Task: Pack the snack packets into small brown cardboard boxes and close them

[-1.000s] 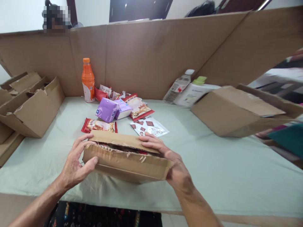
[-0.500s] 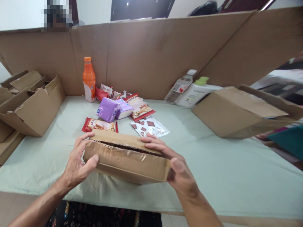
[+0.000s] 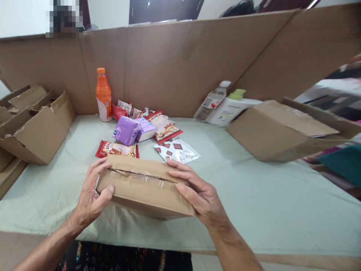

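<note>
Pale-green table [image 3: 267, 210], cardboard box [image 3: 146, 188] held near its front edge.
Each end is clasped — left hand [image 3: 91, 188] and right hand [image 3: 199, 190], both grips closed on the cardboard box. The gap between the flaps [image 3: 141, 163] has just been narrowed to a thin seam, so the top is nearly shut. Snack packets [image 3: 120, 149], purple tissue packs [image 3: 126, 130] and an orange bottle [image 3: 103, 92] are set beyond.

Free passage over cloth [image 3: 267, 199] at right, packets [image 3: 120, 149] as obstacles beyond the box [image 3: 143, 189]
</note>
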Available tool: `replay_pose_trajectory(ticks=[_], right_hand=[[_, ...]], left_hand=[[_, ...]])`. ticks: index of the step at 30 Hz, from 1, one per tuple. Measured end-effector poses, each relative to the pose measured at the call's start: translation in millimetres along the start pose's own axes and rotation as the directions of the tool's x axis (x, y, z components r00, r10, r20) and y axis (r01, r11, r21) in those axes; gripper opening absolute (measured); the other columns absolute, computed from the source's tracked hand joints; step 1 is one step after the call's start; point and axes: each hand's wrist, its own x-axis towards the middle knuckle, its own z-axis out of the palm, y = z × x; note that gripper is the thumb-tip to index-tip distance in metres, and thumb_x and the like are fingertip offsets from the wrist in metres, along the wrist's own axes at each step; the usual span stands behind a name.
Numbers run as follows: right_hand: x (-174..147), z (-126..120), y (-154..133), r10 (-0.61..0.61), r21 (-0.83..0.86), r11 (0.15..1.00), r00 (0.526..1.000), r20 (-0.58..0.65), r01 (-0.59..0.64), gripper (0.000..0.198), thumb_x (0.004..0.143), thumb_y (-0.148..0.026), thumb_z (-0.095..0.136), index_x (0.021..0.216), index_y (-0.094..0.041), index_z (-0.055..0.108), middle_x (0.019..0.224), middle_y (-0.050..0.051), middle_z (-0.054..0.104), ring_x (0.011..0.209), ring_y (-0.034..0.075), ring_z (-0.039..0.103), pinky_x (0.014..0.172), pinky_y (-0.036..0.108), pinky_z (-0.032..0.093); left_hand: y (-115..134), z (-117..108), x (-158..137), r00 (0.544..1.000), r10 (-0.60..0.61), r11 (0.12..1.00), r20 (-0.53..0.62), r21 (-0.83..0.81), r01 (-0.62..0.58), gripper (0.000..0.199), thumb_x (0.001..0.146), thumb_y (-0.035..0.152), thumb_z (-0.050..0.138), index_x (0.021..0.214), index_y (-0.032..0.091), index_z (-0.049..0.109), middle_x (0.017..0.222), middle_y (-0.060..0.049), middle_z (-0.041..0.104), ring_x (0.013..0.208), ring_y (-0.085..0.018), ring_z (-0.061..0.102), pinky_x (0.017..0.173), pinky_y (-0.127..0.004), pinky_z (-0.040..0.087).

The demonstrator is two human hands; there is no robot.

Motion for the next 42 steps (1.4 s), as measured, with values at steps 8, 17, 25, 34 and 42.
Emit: replay_pose_trajectory(ticks=[8, 17, 25, 34, 42], right_hand=[[0.4, 2.1, 4.8, -0.017, 0.03, 0.999, 0.999, -0.032, 0.018, 0.022, 0.097, -0.045, 0.066, 0.106, -0.03, 0.081, 0.136, 0.008, 0.069, 0.13, 0.03, 0.061, 0.113, 0.051, 0.047], [5.0, -0.3, 1.3, -0.035, 0.003, 0.999, 0.999, -0.008, 0.035, 0.017, 0.096, -0.04, 0.069, 0.103, -0.03, 0.081, 0.132, 0.008, 0.071, 0.125, 0.029, 0.064, 0.108, 0.047, 0.051], [-4.2, -7.6, 10.0, -0.094, -0.067, 0.993, 0.989, 0.113, 0.102, 0.067, 0.085, -0.079, 0.062, 0.122, -0.025, 0.074, 0.153, 0.015, 0.054, 0.145, 0.041, 0.045, 0.113, 0.056, 0.046], [-10.9, -26.8, -1.7, -0.094, -0.218, 0.958, 0.92, 0.381, 0.188, 0.09, 0.078, -0.09, 0.054, 0.151, -0.037, 0.05, 0.173, 0.008, 0.021, 0.156, 0.042, 0.023, 0.12, 0.06, 0.035], [-15.8, -22.5, -0.6, -0.143, -0.245, 0.94, 0.928, 0.343, 0.235, 0.088, 0.08, -0.091, 0.049, 0.152, -0.039, 0.049, 0.173, 0.005, 0.02, 0.156, 0.041, 0.023, 0.119, 0.06, 0.038]], left_hand=[[1.4, -4.1, 2.4, 0.999, 0.019, 0.999, 0.037, 0.032, -0.021, 0.039, 0.095, 0.031, 0.056, 0.133, 0.027, 0.057, 0.148, -0.012, 0.05, 0.139, -0.035, 0.05, 0.111, -0.06, 0.046], [-3.0, -0.7, 2.8, 0.999, 0.043, 0.999, 0.031, 0.018, -0.043, 0.037, 0.095, 0.027, 0.056, 0.132, 0.028, 0.057, 0.152, -0.011, 0.048, 0.141, -0.033, 0.049, 0.111, -0.057, 0.048], [-5.8, -1.1, -3.6, 0.999, 0.019, 1.0, 0.044, 0.015, -0.02, 0.037, 0.098, 0.033, 0.054, 0.135, 0.027, 0.056, 0.154, -0.012, 0.044, 0.144, -0.034, 0.045, 0.113, -0.056, 0.045], [-9.3, -2.2, -7.6, 0.998, -0.027, 0.999, 0.055, -0.025, 0.028, 0.036, 0.1, 0.039, 0.054, 0.135, 0.03, 0.057, 0.148, -0.01, 0.048, 0.141, -0.031, 0.048, 0.113, -0.051, 0.045], [-9.6, -4.8, -9.2, 0.998, -0.017, 1.0, 0.058, -0.013, 0.018, 0.037, 0.1, 0.037, 0.055, 0.136, 0.031, 0.057, 0.147, -0.009, 0.052, 0.142, -0.03, 0.048, 0.113, -0.048, 0.045]])
